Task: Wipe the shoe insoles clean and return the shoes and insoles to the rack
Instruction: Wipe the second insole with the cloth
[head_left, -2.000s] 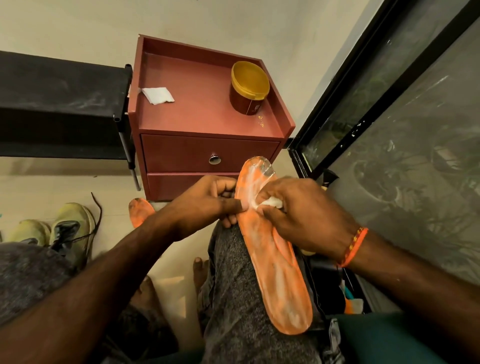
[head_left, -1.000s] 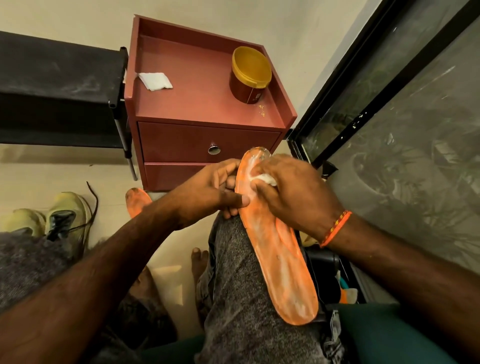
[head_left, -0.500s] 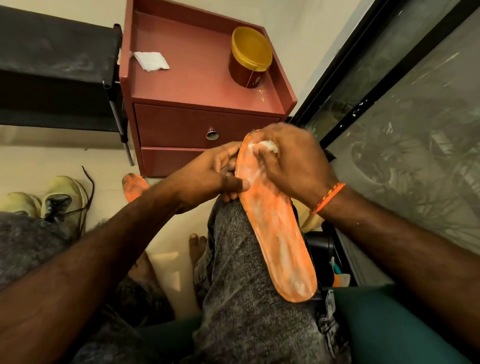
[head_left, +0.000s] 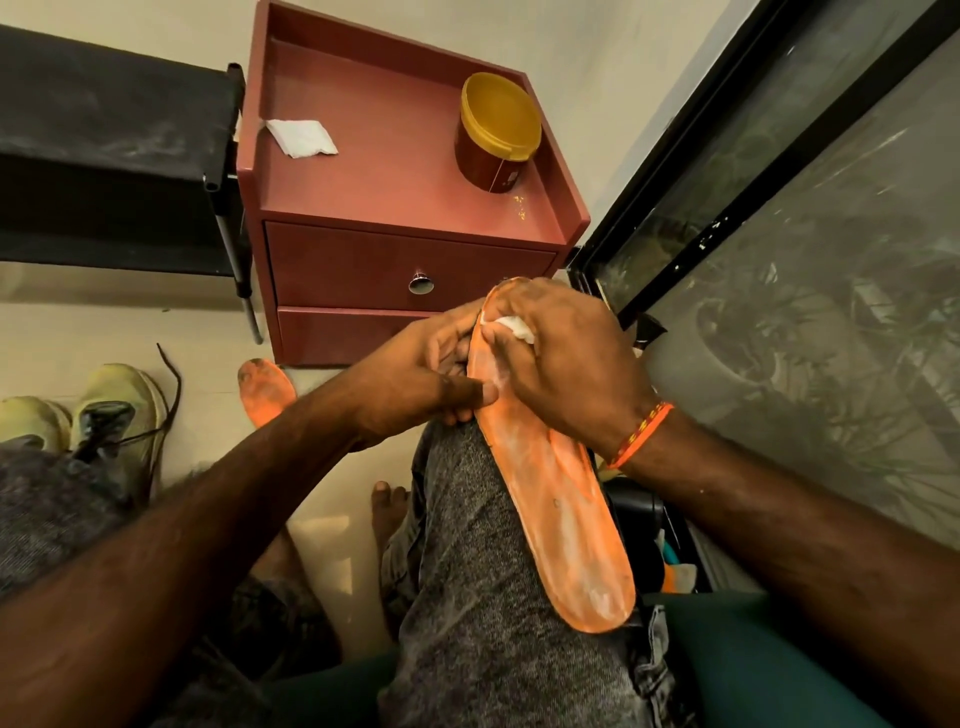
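Observation:
An orange insole (head_left: 558, 509) with whitish smears lies along my right knee, its far end raised. My left hand (head_left: 421, 371) grips its left edge, thumb on top and fingers underneath. My right hand (head_left: 563, 358) pinches a small white wipe (head_left: 511, 326) and presses it onto the insole's far end. A second orange insole (head_left: 265, 392) lies on the floor, partly hidden by my left forearm. A pair of pale yellow-green shoes (head_left: 111, 410) stands on the floor at the left. The black shoe rack (head_left: 104, 150) is at the upper left.
A red bedside cabinet (head_left: 395, 218) stands ahead, bearing a folded white wipe (head_left: 301, 137) and a yellow-lidded jar (head_left: 498, 132). A dark glass door (head_left: 810, 218) runs along the right. My bare foot (head_left: 387, 504) rests on the floor between my knees.
My right hand has rubbed the wipe from the insole's middle up to its far end. My left hand kept its grip. The view shifted slightly.

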